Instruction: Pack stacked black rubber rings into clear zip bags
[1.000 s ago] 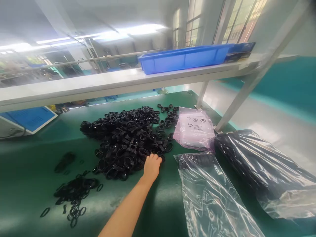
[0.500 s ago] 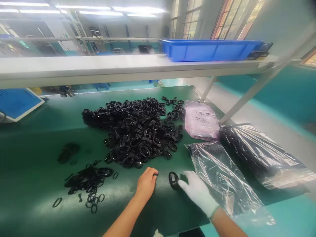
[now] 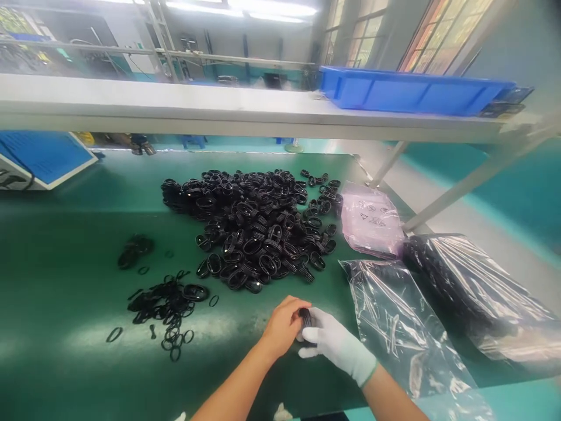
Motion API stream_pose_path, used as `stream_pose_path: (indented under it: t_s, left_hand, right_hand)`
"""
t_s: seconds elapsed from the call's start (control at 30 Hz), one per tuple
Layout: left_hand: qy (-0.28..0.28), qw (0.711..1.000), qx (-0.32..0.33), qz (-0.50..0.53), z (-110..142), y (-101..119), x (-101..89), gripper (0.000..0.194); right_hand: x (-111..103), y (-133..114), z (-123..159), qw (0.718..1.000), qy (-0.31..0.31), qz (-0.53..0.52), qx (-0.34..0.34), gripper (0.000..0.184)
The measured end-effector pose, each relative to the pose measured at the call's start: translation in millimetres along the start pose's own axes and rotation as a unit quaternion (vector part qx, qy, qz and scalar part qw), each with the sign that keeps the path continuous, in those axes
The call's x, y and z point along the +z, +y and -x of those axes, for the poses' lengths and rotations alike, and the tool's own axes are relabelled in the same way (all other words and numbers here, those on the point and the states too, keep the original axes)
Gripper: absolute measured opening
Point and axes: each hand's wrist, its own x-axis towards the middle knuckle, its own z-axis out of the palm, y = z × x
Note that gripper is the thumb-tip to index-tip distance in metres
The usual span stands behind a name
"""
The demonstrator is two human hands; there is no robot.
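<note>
In the head view, my gloved right hand (image 3: 337, 345) has its fingers wrapped round a black coiled cable (image 3: 305, 317), just above the green mat. My bare left hand (image 3: 284, 326) meets it from the left, its closed fingertips at the coil's upper side. Whether a thin band lies under those fingertips is hidden. Beyond both hands spreads a large heap of similar black coiled cables (image 3: 258, 234). To the left is a smaller pile of thin black rubber bands (image 3: 162, 304), with several loose ones around it.
A clear plastic bag (image 3: 394, 316) lies flat right of my hands. Behind it are pink printed bags (image 3: 370, 219) and a plastic-wrapped black stack (image 3: 468, 280). A white shelf (image 3: 197, 108) crosses above the green mat (image 3: 65, 251), carrying a blue bin (image 3: 412, 90). A blue-and-white box (image 3: 39, 158) stands far left.
My right hand has brought the coiled cable left and turned it edge-on. My left hand has moved right to meet it, so the hands are now together. The camera view has shifted slightly.
</note>
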Motion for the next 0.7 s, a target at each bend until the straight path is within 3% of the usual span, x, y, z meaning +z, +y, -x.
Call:
stream_pose_path:
  t_s: [0.2,0.3,0.37,0.47,0.53,0.6,0.7]
  left_hand:
    - [0.062,0.998,0.011,-0.026,-4.4,4.4,5.3,0.038]
    - [0.075,0.996,-0.002,-0.058,-1.4,5.1,9.3,0.038]
    - [0.069,0.994,-0.01,-0.08,0.8,4.6,10.5,0.038]
    - [0.009,0.994,-0.01,-0.108,-3.7,4.1,6.0,0.04]
    - [-0.009,0.988,-0.024,-0.15,-18.7,5.7,0.5,0.04]
    - [0.031,0.972,-0.033,-0.23,-44.4,10.0,-3.3,0.039]
    - [0.062,0.916,0.029,-0.396,-88.2,20.6,-3.3,0.036]
  right_hand:
    - [2.3,3.6,-4.5,0.999,-0.011,-0.05,-0.017,0.031]
    - [-2.6,6.0,-9.0,0.995,-0.014,-0.098,0.023,0.042]
    - [-7.3,8.2,-9.4,0.991,-0.037,-0.121,0.041,0.044]
    - [-17.5,15.6,-8.6,0.994,-0.041,-0.096,0.021,0.037]
    - [-26.1,22.4,-9.7,0.998,0.025,-0.059,0.001,0.04]
    - [-35.1,27.2,-11.8,0.993,0.12,0.01,-0.022,0.046]
    - [-46.0,26.4,-11.9,0.967,0.211,0.133,-0.051,0.053]
